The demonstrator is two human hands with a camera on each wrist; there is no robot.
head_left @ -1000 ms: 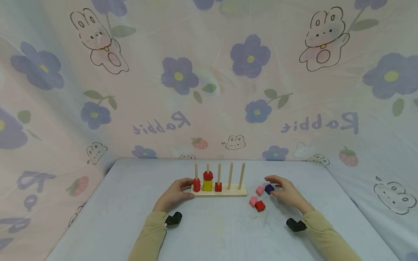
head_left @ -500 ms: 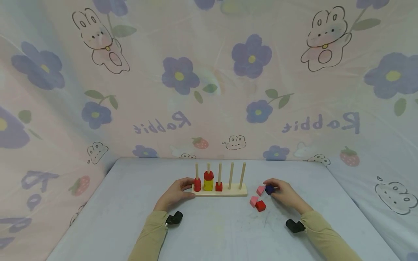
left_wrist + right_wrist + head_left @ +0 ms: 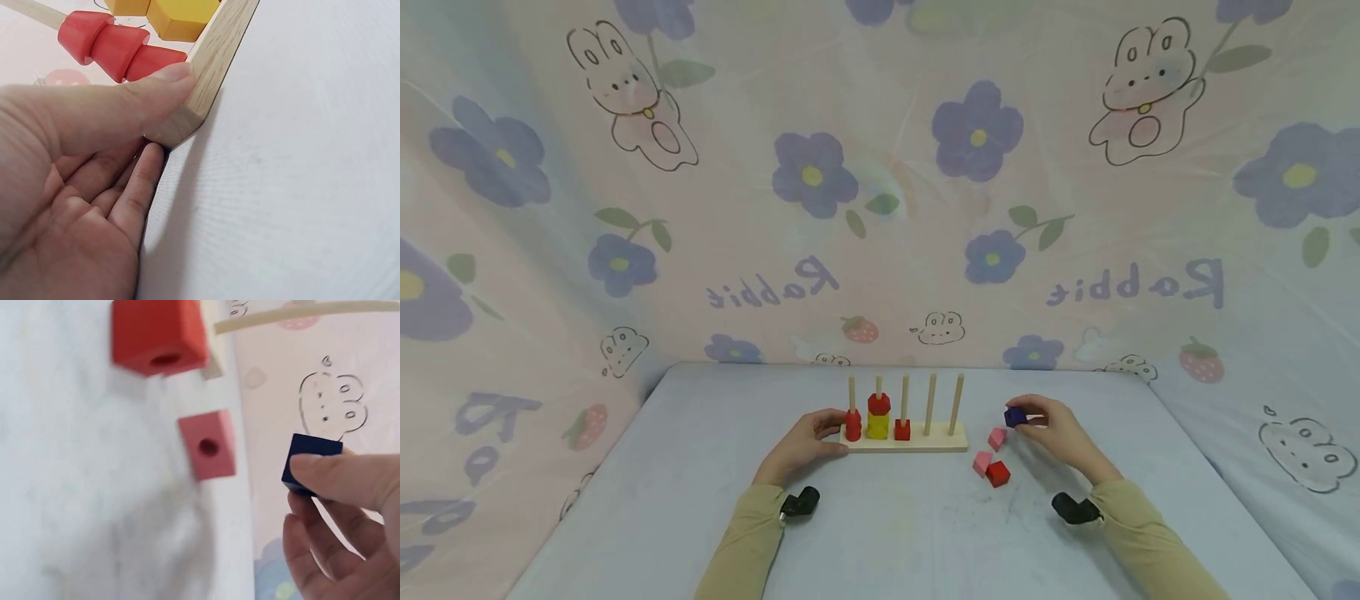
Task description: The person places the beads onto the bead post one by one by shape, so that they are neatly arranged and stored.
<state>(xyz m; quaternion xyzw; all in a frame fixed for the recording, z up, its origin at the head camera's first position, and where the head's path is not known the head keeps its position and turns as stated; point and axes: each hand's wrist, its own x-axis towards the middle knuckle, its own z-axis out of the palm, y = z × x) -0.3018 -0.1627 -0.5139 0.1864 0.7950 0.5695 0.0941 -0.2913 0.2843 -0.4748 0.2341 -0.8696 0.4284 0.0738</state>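
At the left end of a wooden peg stacker, my left hand grips the base between thumb and fingers; the thumb lies across its edge in the left wrist view. My right hand pinches a dark blue block above the table, thumb on its side. Red rounded pieces fill the first peg's lower part. The second peg carries yellow pieces under a red one. A red square block sits on the third peg, and the two right pegs are bare.
Below the right hand lie two pink blocks, one farther back and one nearer. A red block lies against the nearer one. The white table ends at a patterned cloth behind.
My right hand has closed its fingers on the dark blue block and raised it off the table, slightly away from me. The left hand stays on the stacker's base.
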